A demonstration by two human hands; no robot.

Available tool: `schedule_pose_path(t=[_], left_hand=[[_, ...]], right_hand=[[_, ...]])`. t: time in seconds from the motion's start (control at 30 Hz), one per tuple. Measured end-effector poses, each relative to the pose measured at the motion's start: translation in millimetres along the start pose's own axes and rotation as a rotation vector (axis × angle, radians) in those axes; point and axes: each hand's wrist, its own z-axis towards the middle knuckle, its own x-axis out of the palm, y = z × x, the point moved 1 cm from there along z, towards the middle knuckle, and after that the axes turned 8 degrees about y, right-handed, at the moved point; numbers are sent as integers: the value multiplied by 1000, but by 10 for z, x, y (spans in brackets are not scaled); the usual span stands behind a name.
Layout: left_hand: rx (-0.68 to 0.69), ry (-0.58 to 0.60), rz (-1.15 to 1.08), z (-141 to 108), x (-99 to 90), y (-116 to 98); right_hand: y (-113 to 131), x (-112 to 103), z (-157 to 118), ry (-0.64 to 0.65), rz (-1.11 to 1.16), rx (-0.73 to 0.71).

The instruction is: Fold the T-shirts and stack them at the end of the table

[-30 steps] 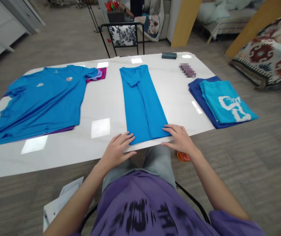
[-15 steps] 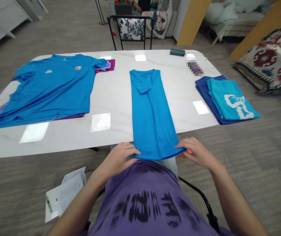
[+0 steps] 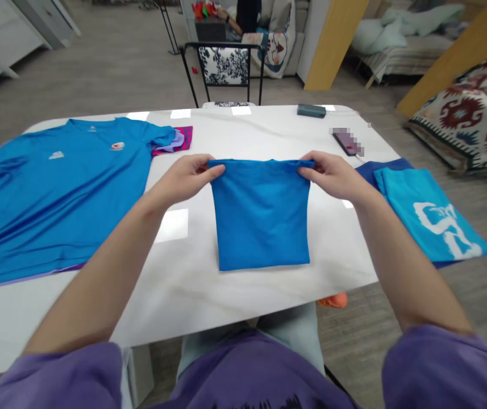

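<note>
Left hand [image 3: 187,177]: was pinched, thumb on the near face, on the 10 o'clock corner of the folded shirt [image 3: 262,218].
Right hand [image 3: 332,175]: was pinched the same way on the 2 o'clock corner, its fingers partly hidden behind the cloth.
Folded shirt: was stretched between both hands over the bench [image 3: 192,304], its plain blue face towards 6 o'clock; whether its lower edge touched the top could not be told. Hours below were read from its middle.
Spread shirt [image 3: 66,190]: lay at 9 o'clock, blue and creased, collar towards the far edge.
Red cloth [image 3: 186,136]: stuck out past the spread shirt's sleeve, between 10 and 11 o'clock.
Cyan shirt [image 3: 431,210]: lay at 3 o'clock, folded, white lettering up, on a navy cloth [image 3: 388,166].
Phone [image 3: 348,143]: lay between 1 and 2 o'clock, partly pixelated.
Dark box [image 3: 311,111]: sat at 1 o'clock, near the far edge.
Chair [image 3: 226,67]: stood between 11 and 12 o'clock, beyond the bench.
</note>
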Motion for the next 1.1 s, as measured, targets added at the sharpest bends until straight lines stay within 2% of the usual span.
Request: schedule_pose_path(t=[0.1,0.17,0.23,0.33,0.4,0.5,0.57,0.63,0.77,0.87,0.97,1.03,1.1], left_hand=[[-93,-99,72,811,78,652],[-193,-185,167,1124,235,996],[-288,-252,251,1269,393,1217],[-380,-271,331,1333,512,1331],[-432,-222,348,1370,520,1309],[-475,-115,318,1427,531,1186],[-437,-129,246,1409,563,1045],[-335,-210,146,1315,601,844],[-145,-324,-147,943,638,241],[-65,-395,-359,607,645,-366],[87,-359,-350,253,731,-1078],[183,-297,-299,35,860,-1562],[270,-268,-295,-110,1044,-2013]], right_hand=[[-519,153,879,-36,-69,125],[-818,331,1225,-55,-128,261],[-1059,496,1383,-85,-194,432],[-1285,644,1420,-112,-233,574],[-1339,690,1422,-64,-183,529],[-1280,731,1434,-28,-97,429],[-1165,746,1402,-73,-63,389],[-1014,743,1287,-124,-40,364],[-691,628,749,-317,206,206],[-471,438,133,-432,471,17],[-273,161,-641,-508,596,-89],[-160,-70,-1244,-586,588,-101],[-81,-342,-1874,-685,508,-48]])
